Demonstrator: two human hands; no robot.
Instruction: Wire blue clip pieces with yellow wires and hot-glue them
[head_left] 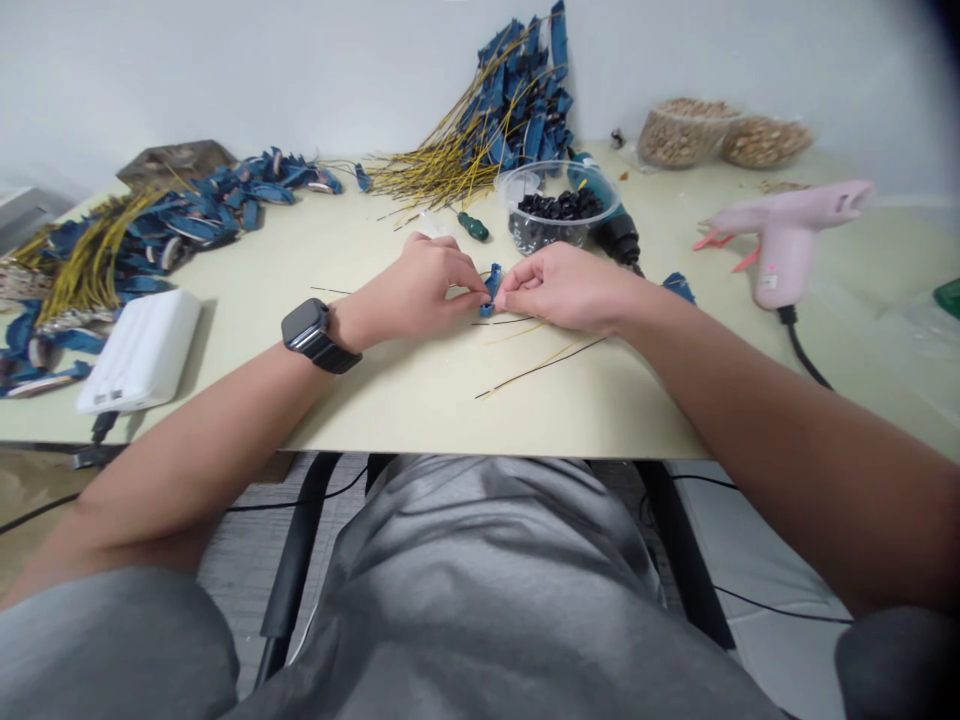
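One blue piece (492,284) sits between two hands, at the tabletop (405,410); the left hand (439,280) pinches its left side; the right hand (561,287) has its fingertips together at the other edge (gripping it or merely beside it, I cannot tell); farther off are one clear bowl (527,238), one pink glue gun (784,235), two filled bags (679,135).

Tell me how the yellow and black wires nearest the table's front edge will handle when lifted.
The wires are probably very light, being so thin. They seem springy rather than limp, lying in nearly straight lines. They may snag, since they run out of sight at the right forearm.
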